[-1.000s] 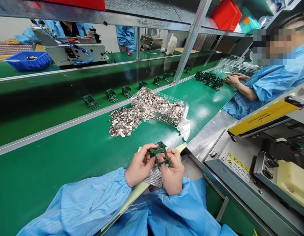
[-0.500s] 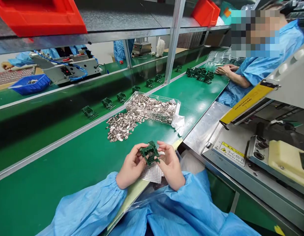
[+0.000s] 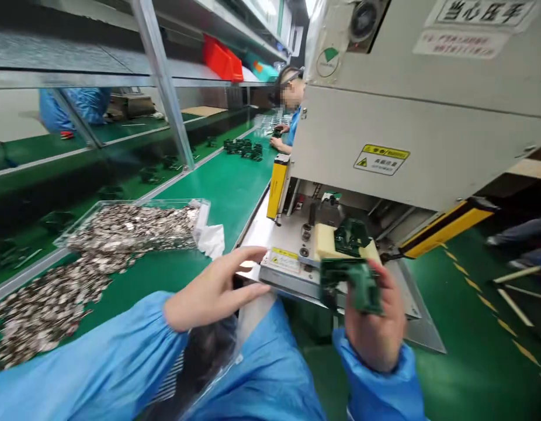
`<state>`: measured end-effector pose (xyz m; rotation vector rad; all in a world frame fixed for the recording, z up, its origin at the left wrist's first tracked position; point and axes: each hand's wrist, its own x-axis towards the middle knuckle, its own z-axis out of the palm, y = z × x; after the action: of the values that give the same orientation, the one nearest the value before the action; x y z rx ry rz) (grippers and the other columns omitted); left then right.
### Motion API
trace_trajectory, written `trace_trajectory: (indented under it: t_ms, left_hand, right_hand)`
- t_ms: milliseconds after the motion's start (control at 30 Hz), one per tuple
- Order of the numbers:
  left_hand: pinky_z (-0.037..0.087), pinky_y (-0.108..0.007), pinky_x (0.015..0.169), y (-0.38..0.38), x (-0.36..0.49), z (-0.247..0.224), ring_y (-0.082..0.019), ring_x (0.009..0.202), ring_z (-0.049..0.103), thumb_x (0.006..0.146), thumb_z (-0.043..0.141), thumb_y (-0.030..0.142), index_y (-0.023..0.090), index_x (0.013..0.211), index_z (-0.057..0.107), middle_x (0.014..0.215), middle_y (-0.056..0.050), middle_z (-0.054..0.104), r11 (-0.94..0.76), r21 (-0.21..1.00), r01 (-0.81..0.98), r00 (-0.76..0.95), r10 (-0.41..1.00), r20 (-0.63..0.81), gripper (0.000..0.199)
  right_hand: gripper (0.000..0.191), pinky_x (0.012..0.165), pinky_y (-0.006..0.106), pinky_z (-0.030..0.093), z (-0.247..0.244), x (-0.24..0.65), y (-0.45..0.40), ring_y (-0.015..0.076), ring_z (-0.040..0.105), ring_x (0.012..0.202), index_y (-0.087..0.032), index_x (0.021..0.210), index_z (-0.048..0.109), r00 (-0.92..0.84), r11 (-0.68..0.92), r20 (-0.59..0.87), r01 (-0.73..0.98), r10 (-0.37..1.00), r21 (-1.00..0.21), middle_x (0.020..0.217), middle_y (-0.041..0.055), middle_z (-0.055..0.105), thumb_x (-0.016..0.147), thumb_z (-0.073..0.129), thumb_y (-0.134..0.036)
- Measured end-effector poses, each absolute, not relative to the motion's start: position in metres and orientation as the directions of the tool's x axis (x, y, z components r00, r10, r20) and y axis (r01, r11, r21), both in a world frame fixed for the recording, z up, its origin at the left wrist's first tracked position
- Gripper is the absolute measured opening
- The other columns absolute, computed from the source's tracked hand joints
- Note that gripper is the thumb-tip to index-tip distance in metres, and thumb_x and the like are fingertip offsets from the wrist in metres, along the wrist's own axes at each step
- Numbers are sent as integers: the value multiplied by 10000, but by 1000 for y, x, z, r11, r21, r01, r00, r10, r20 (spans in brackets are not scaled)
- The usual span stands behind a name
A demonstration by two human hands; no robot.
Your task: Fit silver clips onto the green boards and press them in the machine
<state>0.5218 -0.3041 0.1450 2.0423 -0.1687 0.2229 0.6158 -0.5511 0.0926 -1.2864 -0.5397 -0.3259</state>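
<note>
My right hand grips a dark green plastic frame, blurred by motion, in front of the press machine. A second green plastic part rests on the cream-coloured block of that machine, just behind the held frame. My left hand is open, thumb and fingers apart with nothing between them, beside the machine's front edge and its warning label.
A clear tray of small metal pieces lies left, some spilled on the green table. Yellow bars flank the machine's opening. Beyond it, a co-worker's hands are near more green parts.
The view has swung right to the machine. Both hands held the green frame before; now my left hand has let go and my right hand has carried it to the machine.
</note>
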Motion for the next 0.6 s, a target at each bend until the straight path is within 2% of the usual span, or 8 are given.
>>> trace_trajectory:
  t_ms: [67,100,200,300,367,433,500,600]
  left_hand:
    - [489,-448,1012,-334,580,145,-296,1202,565,812,677,329,211,1299,527,1308,-137,588,-486,802,-346,933,-92,347,523]
    - [463,-466,1040,-351,607,145,-309,1228,545,793,693,337,190,1300,523,1324,-155,571,-493,776,-394,913,-116,391,554]
    - [399,-521,1089,-395,671,143,-368,1295,480,706,763,350,124,1324,488,1381,-216,503,-491,763,-420,902,-132,412,714]
    - [431,-541,1051,-420,703,142,-386,1233,534,664,796,341,98,1313,495,1322,-226,551,-426,829,-364,929,-100,356,755]
    - [485,-513,997,-419,703,143,-351,1136,602,669,795,342,96,1302,505,1239,-207,609,-322,884,-337,939,-46,341,739]
    - [524,-472,953,-404,687,145,-307,1068,636,675,794,333,109,1302,507,1191,-186,634,-204,923,-326,943,3,334,726]
    - [534,-438,946,-378,657,148,-269,1041,648,685,789,282,139,1275,534,1164,-155,646,-129,938,-321,946,-7,323,659]
    - [538,-414,951,-331,604,144,-238,1031,660,696,778,208,178,1199,593,1123,-112,662,-138,959,-250,968,-69,242,537]
  right_hand:
    - [571,998,578,442,96,636,-588,351,518,1225,-230,1273,564,770,166,583,630,-259,-759,1313,126,539,793,680,-516]
    - [532,1025,602,405,98,644,-603,353,497,1250,-222,1262,574,733,134,591,658,-337,-741,1335,121,525,796,681,-455]
    - [554,1077,605,344,102,659,-636,340,473,1282,-213,1309,543,721,26,585,638,-371,-770,1378,121,504,797,701,-354]
    - [709,1094,587,328,104,673,-650,330,433,1318,-211,1409,438,783,-124,553,542,-283,-831,1453,136,428,785,740,-361]
    - [773,1087,571,344,107,688,-649,326,458,1299,-192,1441,392,820,-182,550,523,-159,-833,1430,156,452,782,750,-378]
    - [780,1088,535,361,112,705,-640,316,495,1269,-174,1434,406,829,-214,559,543,-18,-812,1374,165,509,776,754,-405]
    - [765,1084,490,386,119,723,-628,301,520,1246,-180,1403,451,825,-255,552,563,121,-786,1328,150,552,754,765,-437]
    - [700,1042,447,446,130,743,-614,284,573,1182,-197,1351,512,797,-318,475,591,373,-742,1254,117,607,755,753,-473]
